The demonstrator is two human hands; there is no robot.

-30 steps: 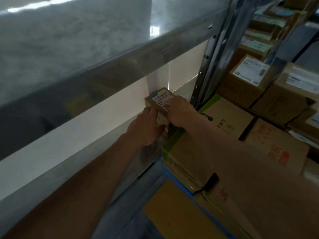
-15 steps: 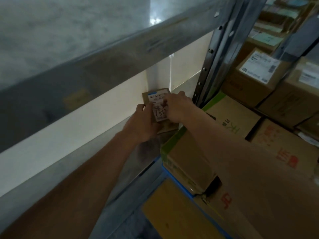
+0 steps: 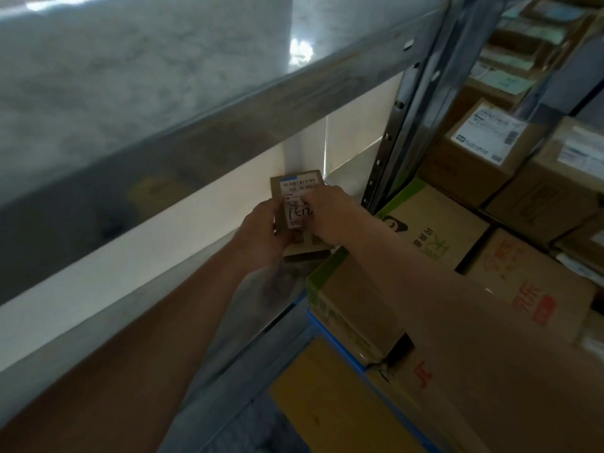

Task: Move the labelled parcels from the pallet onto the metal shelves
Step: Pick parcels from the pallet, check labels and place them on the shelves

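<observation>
**Small parcel held at the back corner of the shelf**

The scene was a dim storeroom bay of grey metal shelves [image 3: 228,103], the upper deck mottled and dull, its front beam running from 8 o'clock up to 1 o'clock across the view. A perforated steel upright [image 3: 389,142] stood at about 1 o'clock, and a pale wall glowed behind the lower shelf.

Near the centre, slightly toward 12 o'clock, a small flat cardboard parcel [image 3: 295,181] stood tilted against that pale wall, its white barcoded label [image 3: 299,204] with black handwriting facing the camera. The left hand [image 3: 261,233] gripped its left edge from about 9 o'clock; the right hand [image 3: 330,214] pinched its right side, fingers curled over the label. Whether its lower edge rested on the shelf could not be told.

This looked like the placing step: the parcel was at the shelf, not yet let go. The next move would call for seating it square against the wall, label outward, then releasing both hands without tipping it.

From 3 to 5 o'clock lay larger corrugated cartons, one green-edged carton [image 3: 421,223], one red-printed carton [image 3: 529,289], matt and boxy.
</observation>
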